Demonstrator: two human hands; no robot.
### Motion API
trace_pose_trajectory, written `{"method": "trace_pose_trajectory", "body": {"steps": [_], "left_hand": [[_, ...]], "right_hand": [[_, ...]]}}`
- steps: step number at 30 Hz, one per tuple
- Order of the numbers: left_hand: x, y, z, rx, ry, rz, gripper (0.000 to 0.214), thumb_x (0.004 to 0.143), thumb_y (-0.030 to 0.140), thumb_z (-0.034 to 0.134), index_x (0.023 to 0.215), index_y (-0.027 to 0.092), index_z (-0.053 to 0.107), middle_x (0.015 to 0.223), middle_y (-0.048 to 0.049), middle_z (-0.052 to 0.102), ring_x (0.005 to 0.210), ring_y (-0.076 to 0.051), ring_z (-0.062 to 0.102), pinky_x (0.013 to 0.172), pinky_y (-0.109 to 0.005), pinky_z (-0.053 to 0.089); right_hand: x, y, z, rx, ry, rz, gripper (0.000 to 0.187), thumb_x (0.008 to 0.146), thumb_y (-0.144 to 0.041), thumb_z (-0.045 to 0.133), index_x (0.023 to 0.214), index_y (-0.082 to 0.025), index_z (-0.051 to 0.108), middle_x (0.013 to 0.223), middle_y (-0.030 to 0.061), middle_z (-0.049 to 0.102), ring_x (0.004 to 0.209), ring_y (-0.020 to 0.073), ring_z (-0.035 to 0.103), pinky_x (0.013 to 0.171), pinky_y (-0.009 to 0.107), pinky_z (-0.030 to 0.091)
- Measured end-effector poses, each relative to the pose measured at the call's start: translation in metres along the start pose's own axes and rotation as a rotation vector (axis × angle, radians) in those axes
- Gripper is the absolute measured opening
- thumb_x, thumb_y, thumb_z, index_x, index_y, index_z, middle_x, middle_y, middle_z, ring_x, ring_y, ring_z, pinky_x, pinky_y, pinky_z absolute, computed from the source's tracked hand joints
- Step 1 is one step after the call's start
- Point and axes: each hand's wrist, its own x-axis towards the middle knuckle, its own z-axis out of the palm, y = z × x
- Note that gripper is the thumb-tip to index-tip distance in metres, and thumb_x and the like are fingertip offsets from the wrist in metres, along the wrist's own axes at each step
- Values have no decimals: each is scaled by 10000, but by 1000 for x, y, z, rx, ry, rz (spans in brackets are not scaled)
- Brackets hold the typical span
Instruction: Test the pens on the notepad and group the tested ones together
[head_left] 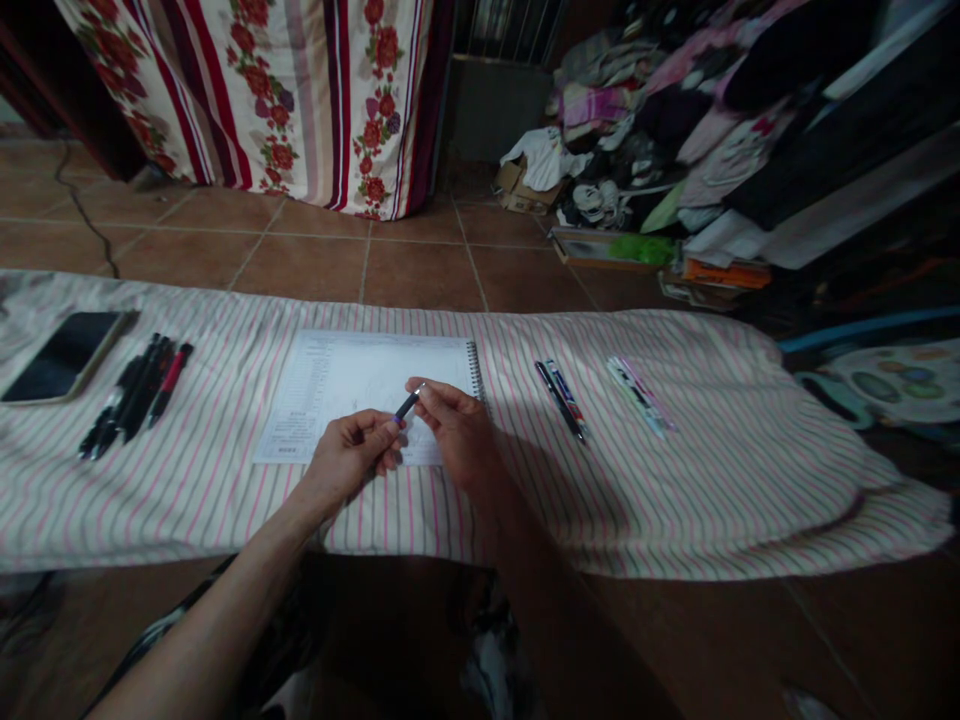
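Between my two hands is a dark pen (407, 404), held at a slant above a spiral notebook (360, 362). My left hand (358, 445) is closed on its lower end, where a bit of purple shows. The fingertips of my right hand (457, 420) pinch the upper, silvery end. The notebook lies flat under the hands, its wire binding on the right side and faint printing on the page. To the right of it two pens (561, 400) lie side by side, and beyond them several pale, thin pens (640, 396).
A striped cloth (712, 480) covers the low surface. A phone (64, 355) and a bunch of dark pens (135, 392), one of them red, lie at the left. Behind are a flowered curtain (300, 100), tiled floor (420, 270) and heaped clothes (637, 120).
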Motion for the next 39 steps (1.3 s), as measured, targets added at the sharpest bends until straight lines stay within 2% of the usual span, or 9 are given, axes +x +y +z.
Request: {"method": "trace_pose_trajectory", "body": {"steps": [8,13,15,19,22,27,32,35,39], "left_hand": [[1,-4,2,26,53,11,290,643,383,745,741,135,629,560,17,584,456,-71,483,458,-204,372],[1,-6,2,41,72,21,286,665,390,729,751,138,625,541,17,576,449,-73,474,451,-205,359],[1,-5,2,10,68,13,296,651,384,741,760,133,628,569,10,590,458,-75,485,452,-206,362],[1,1,1,-22,9,4,298,666,395,730,744,122,640,585,-5,606,460,-74,494,453,-206,369],[2,3,-1,-16,-40,10,296,681,407,717,705,122,642,563,-9,600,450,-75,491,449,-210,371],[2,2,-3,13,-42,23,318,675,412,725,759,113,656,608,-21,626,463,-78,505,461,-218,386],[1,2,-1,27,-10,46,323,673,406,727,780,107,666,577,-9,613,460,-78,503,482,-226,401],[1,2,-2,38,12,54,319,670,403,731,776,108,672,574,-10,614,468,-83,510,490,-230,409],[2,3,-3,34,6,58,307,666,406,733,726,114,657,571,-8,609,466,-83,513,483,-227,412]], "right_hand": [[-2,-6,5,-180,123,-78,243,649,-415,716,767,-202,727,741,9,688,743,159,584,730,305,445],[-4,-7,7,-215,133,-91,221,661,-410,710,724,-198,701,674,-7,651,672,141,562,667,284,447],[-6,-6,7,-158,96,-54,268,680,-445,696,782,-197,710,717,6,658,701,144,572,690,289,461],[-7,-4,6,39,-72,38,357,714,-484,675,938,-208,713,914,40,686,828,154,604,820,319,471],[-6,0,4,58,-150,67,315,704,-442,701,918,-213,726,846,19,683,773,138,601,838,326,456],[-6,0,1,-25,-145,63,294,698,-398,704,899,-185,731,669,-13,626,645,117,553,689,287,438],[-7,-4,6,-100,-56,84,291,670,-400,703,874,-194,731,635,-25,633,550,112,529,556,259,395],[-7,-2,9,-134,-7,39,269,667,-402,698,842,-201,737,677,-11,669,637,147,587,614,274,431],[-7,-2,8,-134,-78,-6,300,709,-413,678,910,-198,735,818,19,710,799,173,627,760,302,466]]}}
